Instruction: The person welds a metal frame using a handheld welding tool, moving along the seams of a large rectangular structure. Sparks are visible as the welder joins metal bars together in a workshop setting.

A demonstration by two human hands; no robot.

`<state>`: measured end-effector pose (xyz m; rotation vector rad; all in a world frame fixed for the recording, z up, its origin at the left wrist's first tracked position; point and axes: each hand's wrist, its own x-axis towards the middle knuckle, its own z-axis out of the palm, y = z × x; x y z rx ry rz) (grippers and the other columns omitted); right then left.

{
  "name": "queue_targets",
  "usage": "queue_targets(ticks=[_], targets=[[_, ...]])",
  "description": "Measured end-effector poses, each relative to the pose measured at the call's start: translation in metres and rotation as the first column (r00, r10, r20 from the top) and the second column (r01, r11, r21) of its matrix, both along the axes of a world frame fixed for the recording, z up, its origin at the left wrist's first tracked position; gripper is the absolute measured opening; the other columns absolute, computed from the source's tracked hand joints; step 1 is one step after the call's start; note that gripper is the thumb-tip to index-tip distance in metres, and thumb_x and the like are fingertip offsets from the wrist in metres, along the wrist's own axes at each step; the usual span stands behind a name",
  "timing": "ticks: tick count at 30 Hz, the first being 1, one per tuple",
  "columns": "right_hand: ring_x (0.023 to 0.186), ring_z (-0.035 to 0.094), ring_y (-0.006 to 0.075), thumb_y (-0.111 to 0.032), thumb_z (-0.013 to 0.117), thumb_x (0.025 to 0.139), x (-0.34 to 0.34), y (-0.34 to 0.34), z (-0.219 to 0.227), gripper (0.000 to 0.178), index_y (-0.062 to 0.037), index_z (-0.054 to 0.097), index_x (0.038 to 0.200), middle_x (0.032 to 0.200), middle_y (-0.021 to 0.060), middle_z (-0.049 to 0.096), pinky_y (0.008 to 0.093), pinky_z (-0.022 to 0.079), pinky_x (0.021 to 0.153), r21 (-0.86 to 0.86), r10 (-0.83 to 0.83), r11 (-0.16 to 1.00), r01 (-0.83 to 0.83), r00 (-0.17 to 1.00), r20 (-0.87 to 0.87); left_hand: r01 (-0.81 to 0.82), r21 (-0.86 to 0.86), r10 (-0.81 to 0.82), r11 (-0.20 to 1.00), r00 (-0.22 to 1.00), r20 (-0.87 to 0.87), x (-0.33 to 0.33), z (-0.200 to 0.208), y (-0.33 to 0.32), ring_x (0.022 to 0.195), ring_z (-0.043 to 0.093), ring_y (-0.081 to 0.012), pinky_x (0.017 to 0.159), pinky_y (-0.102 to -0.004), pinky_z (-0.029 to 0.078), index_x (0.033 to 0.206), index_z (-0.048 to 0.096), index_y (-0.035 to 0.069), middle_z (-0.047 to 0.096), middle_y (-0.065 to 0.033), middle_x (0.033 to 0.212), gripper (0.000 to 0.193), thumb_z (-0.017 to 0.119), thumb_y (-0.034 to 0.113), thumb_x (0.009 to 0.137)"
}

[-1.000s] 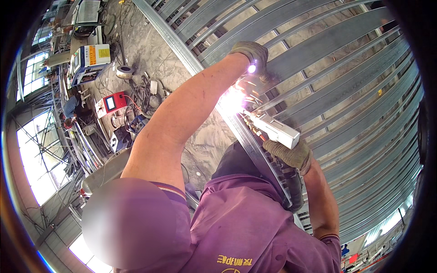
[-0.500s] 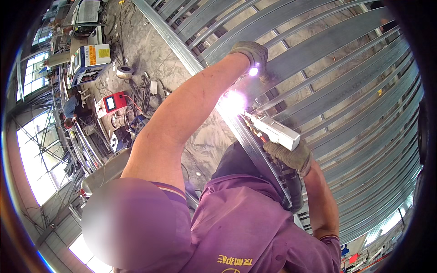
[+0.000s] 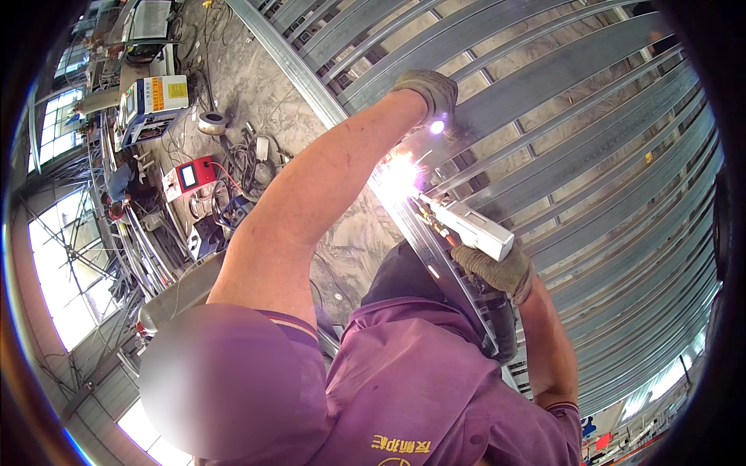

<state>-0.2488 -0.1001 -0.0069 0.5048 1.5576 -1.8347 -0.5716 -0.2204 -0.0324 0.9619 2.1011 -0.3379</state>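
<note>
While glare (image 3: 399, 177) burns just ahead, torch (image 3: 480, 230) looks white, boxy, straight-edged.

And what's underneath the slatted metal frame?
Through gaps in the slatted metal frame, the grey-brown floor and thin crosswise bars show. Whatever lies directly beneath its slats is covered, and the left hand hides more.

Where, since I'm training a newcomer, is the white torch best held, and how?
Probably take the torch by its rear, coming from the picture's lower right, where the gloved right hand holds it. Its boxy body lies aslant, rear toward the lower right, while the slim tip points up-left at the glare, so the front looks hazardous.
</note>
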Motion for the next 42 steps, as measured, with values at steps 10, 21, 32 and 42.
queue_targets(ticks=[10,21,32,42], targets=[[0.109,0.076,0.0148,-0.026,0.092,0.100,0.003,0.000,-0.002,0.057,-0.0070,0.072,0.150,0.125,0.0093,0.084,0.0335,0.063,0.091,0.009,0.001,1.000,-0.001,1.000,-0.009,-0.020,-0.006,0.020,1.000,1.000,0.001,0.001,0.002,0.000,0.114,0.081,-0.0371,0.097,-0.0503,0.064,0.126,0.087,0.008,0.085,-0.0161,0.121,0.061,0.084,0.057,0.089],[0.104,0.073,0.0136,-0.026,0.091,0.101,0.013,-0.001,-0.001,0.054,-0.0067,0.073,0.148,0.122,0.0082,0.083,0.0336,0.062,0.090,0.049,0.025,0.998,-0.025,1.000,0.007,-0.002,0.029,0.002,1.000,1.000,-0.030,0.002,0.001,-0.006,0.115,0.082,-0.0374,0.096,-0.0502,0.065,0.125,0.087,0.010,0.086,-0.0153,0.122,0.046,0.079,0.044,0.095],[0.106,0.072,0.0144,-0.017,0.086,0.105,-0.003,0.016,0.039,0.049,-0.0034,0.071,0.150,0.125,0.0051,0.082,0.0326,0.060,0.090,0.056,-0.012,0.998,0.018,0.995,-0.102,-0.408,0.671,0.633,0.620,0.765,-0.119,-0.004,0.006,-0.089,0.111,0.078,-0.0440,0.100,-0.0522,0.061,0.124,0.077,0.009,0.083,-0.0197,0.117,0.058,0.073,0.062,0.103],[0.093,0.070,0.0103,-0.020,0.085,0.106,-0.054,-0.014,0.016,0.050,-0.0010,0.069,0.150,0.115,0.0058,0.080,0.0293,0.059,0.079,-0.024,0.000,1.000,-0.002,0.998,-0.066,-0.451,0.766,0.889,0.458,0.223,-0.400,-0.011,-0.086,-0.181,0.167,0.031,-0.0500,0.134,-0.0590,0.033,0.164,0.045,-0.007,0.040,-0.0306,0.177,0.086,0.064,0.056,0.108]])
